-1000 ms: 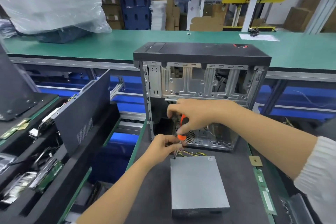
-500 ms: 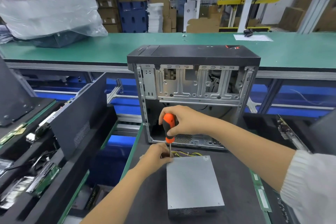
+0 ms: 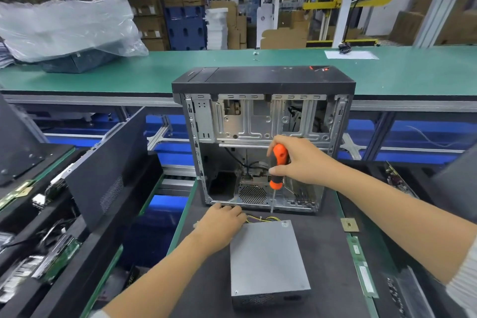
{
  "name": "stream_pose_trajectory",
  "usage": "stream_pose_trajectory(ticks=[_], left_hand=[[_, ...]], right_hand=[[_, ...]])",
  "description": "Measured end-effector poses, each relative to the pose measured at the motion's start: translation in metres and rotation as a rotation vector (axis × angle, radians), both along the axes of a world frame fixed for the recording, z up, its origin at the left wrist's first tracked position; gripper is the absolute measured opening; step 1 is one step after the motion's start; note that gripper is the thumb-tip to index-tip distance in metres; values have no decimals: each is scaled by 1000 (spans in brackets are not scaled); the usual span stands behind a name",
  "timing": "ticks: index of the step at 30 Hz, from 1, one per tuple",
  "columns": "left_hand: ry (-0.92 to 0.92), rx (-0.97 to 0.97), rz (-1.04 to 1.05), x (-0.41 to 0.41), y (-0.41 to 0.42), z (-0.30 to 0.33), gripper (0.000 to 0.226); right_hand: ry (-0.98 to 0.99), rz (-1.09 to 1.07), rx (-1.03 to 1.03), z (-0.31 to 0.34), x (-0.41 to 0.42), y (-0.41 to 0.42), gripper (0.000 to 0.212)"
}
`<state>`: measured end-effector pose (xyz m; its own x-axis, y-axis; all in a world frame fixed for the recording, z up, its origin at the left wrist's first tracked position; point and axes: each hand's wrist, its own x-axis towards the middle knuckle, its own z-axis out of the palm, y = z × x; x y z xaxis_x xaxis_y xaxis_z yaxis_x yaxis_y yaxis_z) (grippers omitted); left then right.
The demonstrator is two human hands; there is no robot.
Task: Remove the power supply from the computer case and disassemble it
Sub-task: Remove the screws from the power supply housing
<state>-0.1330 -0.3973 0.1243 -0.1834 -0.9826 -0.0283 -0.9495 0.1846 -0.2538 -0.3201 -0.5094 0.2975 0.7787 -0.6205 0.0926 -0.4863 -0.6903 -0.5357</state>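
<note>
Grey sheet-metal power supply box (image 3: 265, 263): on dark worktop (image 3: 322, 253) before open computer case (image 3: 263, 137); likely heavy, rigid, sharp-edged; grip side walls. Right hand (image 3: 302, 162) grips orange-handled screwdriver (image 3: 277, 165); left hand (image 3: 222, 222) rests loosely curled at yellow wires (image 3: 260, 219), contents hidden.

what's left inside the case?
Inside the open computer case: a bare metal drive cage up top, black cables mid-back, a round fan grille low down. The right hand and screwdriver cover part of the lower interior.

Matt grey metal power supply (image 3: 265, 258); bare metal computer case (image 3: 263, 121) frame.
</note>
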Motion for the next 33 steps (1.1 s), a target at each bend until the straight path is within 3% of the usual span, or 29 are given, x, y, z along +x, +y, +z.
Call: stream_pose_trajectory(ticks=[5,8,10,15,16,18,20,21,24,26,33], left_hand=[[-127,21,-35,-3,-5,3,25],[15,46,105,-11,-8,9,19],[421,32,315,-20,-11,14,18],[1939,87,661,-47,-23,26,18],[2148,88,726,-52,-26,27,18],[2385,93,818,-59,-31,27,20],[2379,120,857,-65,-37,25,22],[2279,128,829,-68,-40,24,21],[1725,128,534,-72,-43,15,16],[1540,126,384,-74,-43,8,16],[1528,-12,366,-74,-49,-10,13]], right_hand=[[9,-15,0,-7,-17,-4,25],[8,-40,-19,-9,-23,-7,25],[0,-57,-19,-10,-27,-10,25],[4,-75,-7,-19,-34,-13,26],[3,-79,-2,-21,-35,-13,26],[-9,-89,12,-25,-36,-14,26],[-20,-99,25,-26,-37,-15,27],[-21,-102,24,-26,-38,-15,27],[-21,-109,11,-26,-40,-16,28],[-23,-109,12,-27,-41,-16,28],[-31,-129,4,-30,-44,-15,26]])
